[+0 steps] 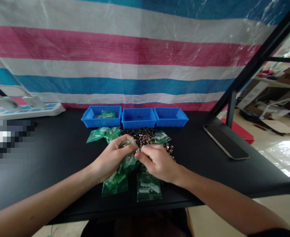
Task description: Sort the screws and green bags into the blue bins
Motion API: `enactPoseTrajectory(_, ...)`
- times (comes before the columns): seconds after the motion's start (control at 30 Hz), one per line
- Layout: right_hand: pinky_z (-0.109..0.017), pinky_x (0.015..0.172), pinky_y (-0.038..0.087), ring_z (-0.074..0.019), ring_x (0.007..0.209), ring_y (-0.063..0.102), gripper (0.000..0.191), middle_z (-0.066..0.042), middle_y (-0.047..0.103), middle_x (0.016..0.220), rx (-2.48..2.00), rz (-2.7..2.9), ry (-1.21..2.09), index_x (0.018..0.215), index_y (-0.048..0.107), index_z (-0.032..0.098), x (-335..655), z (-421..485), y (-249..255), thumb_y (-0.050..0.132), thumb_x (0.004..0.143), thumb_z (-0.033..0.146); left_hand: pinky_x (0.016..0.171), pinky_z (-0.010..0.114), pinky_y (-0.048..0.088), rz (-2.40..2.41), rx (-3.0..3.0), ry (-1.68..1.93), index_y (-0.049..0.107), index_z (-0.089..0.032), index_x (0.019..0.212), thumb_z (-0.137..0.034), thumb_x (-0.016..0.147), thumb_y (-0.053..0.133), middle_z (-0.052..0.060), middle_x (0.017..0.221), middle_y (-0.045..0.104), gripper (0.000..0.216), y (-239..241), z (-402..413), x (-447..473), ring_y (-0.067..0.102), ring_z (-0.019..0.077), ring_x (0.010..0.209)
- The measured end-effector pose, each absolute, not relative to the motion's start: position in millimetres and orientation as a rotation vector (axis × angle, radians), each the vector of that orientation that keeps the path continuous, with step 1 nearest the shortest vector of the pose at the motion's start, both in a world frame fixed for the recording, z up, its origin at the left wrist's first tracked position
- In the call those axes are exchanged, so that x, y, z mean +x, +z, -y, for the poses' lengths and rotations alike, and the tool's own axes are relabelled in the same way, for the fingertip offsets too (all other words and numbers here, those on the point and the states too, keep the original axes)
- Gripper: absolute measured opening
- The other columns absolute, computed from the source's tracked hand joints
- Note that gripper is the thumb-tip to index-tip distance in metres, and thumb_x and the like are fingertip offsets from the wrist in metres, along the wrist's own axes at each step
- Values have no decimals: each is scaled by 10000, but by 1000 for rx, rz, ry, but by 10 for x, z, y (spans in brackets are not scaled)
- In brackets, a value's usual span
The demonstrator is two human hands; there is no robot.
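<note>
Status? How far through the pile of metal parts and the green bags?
Early, by the look of it. Done: a few green packets sit in the left blue plastic bin. In hand: left hand holds a small translucent green plastic bag; right hand pinches its mouth. Left: a big pile of small metal parts and loose green bags on the black table.

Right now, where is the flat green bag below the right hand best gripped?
Probably pinch the flat bag at its near edge, coming from the person's side. It lies flat on the table, so little offers from above; its far end sits under the right hand, while the near end lies free. That hand and the left hand hold another bag.
</note>
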State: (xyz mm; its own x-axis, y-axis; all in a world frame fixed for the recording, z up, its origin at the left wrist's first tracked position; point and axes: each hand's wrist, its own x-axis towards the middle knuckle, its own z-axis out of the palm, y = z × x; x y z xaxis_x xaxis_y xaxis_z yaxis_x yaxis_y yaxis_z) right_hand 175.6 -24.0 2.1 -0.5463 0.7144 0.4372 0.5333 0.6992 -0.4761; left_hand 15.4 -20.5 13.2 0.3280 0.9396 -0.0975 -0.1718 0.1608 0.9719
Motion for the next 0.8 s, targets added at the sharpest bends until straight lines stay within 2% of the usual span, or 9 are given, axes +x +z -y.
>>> enactPoseTrajectory(0.23,-220,521,329,-96,520,457,230,26,475,556,-953,2235,483,645,455,178,1766,262,69,514,815,322,538,159,380,-854,1011,1002,525,-160,716,-204,736,622,-40,636,505,108,122,178,136,467,70,580)
enactPoseTrajectory(0.37,-231,537,359,-107,534,484,142,31,500,579,-1049,2178,552,772,483,181,1749,284,74,507,809,316,577,169,420,-771,895,1052,543,-169,745,-194,722,644,-25,718,562,106,120,168,138,521,79,624)
enactPoseTrajectory(0.53,-240,556,400,-121,591,519,343,8,554,710,-1069,2066,667,1040,456,175,1687,317,19,576,756,326,607,197,437,-676,786,1145,521,-196,748,-190,705,658,-34,705,574,144,131,201,182,544,96,635)
enactPoseTrajectory(0.7,-212,496,372,-98,531,487,75,23,509,617,-1043,1860,702,830,497,168,1678,284,35,498,807,240,660,214,410,-771,954,1151,507,-184,757,-230,713,650,-28,683,558,157,125,194,162,523,106,670)
enactPoseTrajectory(0.8,-210,506,386,-101,568,506,110,6,530,662,-1003,1668,743,790,478,171,1717,234,78,478,829,273,570,193,360,-924,1262,1119,505,-169,726,-266,723,634,-41,630,510,162,138,182,134,463,89,595)
